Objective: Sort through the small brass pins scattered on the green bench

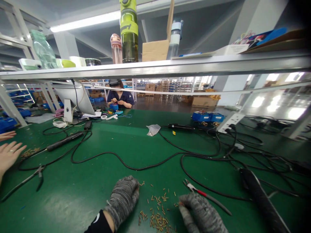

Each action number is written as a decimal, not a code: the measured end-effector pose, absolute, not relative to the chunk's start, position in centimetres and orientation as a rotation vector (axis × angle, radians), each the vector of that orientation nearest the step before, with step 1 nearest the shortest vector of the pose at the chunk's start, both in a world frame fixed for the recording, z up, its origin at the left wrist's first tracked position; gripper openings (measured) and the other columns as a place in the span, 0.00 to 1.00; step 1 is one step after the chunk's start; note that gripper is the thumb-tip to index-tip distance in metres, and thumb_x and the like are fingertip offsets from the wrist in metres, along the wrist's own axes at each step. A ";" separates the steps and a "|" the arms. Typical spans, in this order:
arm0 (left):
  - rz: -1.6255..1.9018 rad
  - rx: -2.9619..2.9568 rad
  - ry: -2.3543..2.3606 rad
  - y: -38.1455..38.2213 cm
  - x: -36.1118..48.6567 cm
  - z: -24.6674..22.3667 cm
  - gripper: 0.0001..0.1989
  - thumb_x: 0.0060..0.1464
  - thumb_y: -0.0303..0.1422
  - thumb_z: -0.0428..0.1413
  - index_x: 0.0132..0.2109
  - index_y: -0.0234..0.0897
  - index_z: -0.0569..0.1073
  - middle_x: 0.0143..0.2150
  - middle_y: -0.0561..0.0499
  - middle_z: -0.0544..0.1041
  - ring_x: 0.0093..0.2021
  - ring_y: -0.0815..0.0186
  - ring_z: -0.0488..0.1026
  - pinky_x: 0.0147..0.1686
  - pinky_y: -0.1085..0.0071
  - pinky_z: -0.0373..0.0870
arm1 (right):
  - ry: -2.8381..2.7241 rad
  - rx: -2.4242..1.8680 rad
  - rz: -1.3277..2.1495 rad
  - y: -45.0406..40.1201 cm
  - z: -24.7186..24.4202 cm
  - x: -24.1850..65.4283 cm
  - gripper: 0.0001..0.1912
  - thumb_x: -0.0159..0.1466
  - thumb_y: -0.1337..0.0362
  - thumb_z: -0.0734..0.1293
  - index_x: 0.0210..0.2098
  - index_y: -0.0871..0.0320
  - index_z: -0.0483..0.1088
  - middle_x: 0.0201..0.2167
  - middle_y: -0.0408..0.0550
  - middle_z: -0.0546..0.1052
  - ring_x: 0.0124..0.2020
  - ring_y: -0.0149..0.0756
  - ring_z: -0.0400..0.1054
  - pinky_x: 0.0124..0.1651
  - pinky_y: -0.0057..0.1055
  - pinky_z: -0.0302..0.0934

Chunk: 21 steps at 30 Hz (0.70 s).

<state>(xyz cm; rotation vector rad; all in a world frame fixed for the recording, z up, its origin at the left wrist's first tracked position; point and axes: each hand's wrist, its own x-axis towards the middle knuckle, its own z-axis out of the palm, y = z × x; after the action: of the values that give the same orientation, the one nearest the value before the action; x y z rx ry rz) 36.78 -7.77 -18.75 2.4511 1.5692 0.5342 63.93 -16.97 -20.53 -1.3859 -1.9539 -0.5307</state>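
A loose scatter of small brass-coloured screws [159,221] lies on the green work table [97,181] between my hands. My left hand [123,199], in a grey knitted glove, rests at the left of the scatter with its fingers curled closed. What those fingers hold, if anything, is hidden. To the right of the screws is my right hand [201,212], gloved alike, with fingers bent and tips together by a few brass pieces; whether it grips one is too small to make out. Just beyond it lie red-and-grey cutting pliers [201,193].
Black cables [136,169] loop across the table. A black electric screwdriver [259,197] lies at right, near a power strip [230,123]. At left are another person's hands [11,153], a second pair of pliers [39,171] and more screws. A shelf [155,68] with bottles spans overhead.
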 end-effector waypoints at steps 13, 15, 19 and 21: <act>0.590 2.112 1.182 -9.9 36.5 -14.4 0.10 0.45 0.31 0.57 0.39 0.40 0.73 0.38 0.53 0.73 0.40 0.68 0.68 0.43 0.71 0.65 | -2.099 -1.597 -0.710 -14.9 -21.8 65.4 0.12 0.59 0.64 0.60 0.39 0.59 0.72 0.37 0.55 0.75 0.37 0.46 0.71 0.39 0.44 0.69; 0.489 2.108 1.140 -10.3 36.0 -14.2 0.17 0.38 0.29 0.60 0.40 0.42 0.73 0.39 0.54 0.73 0.41 0.67 0.68 0.44 0.72 0.65 | -2.024 -1.574 -0.704 -15.2 -21.5 65.5 0.15 0.60 0.62 0.61 0.43 0.62 0.71 0.42 0.58 0.73 0.42 0.48 0.70 0.42 0.45 0.69; 0.368 2.234 1.118 -10.3 35.6 -15.4 0.23 0.30 0.23 0.60 0.40 0.43 0.75 0.38 0.55 0.73 0.40 0.66 0.68 0.42 0.71 0.64 | -2.065 -1.539 -0.404 -16.7 -19.8 64.5 0.14 0.61 0.61 0.62 0.44 0.57 0.71 0.40 0.51 0.75 0.41 0.42 0.70 0.44 0.36 0.69; 0.364 2.278 1.078 -10.3 35.9 -15.7 0.20 0.30 0.22 0.58 0.37 0.41 0.75 0.35 0.55 0.74 0.37 0.68 0.69 0.40 0.73 0.64 | -2.159 -1.552 -0.152 -17.6 -18.7 63.3 0.13 0.58 0.64 0.64 0.43 0.53 0.71 0.38 0.46 0.76 0.39 0.39 0.71 0.42 0.30 0.68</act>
<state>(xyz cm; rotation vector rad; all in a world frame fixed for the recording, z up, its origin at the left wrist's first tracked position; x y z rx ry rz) 35.92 -10.28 -15.66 2.2778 1.0779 0.3639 63.34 -17.58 -18.74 -1.5517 -2.1589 -0.1524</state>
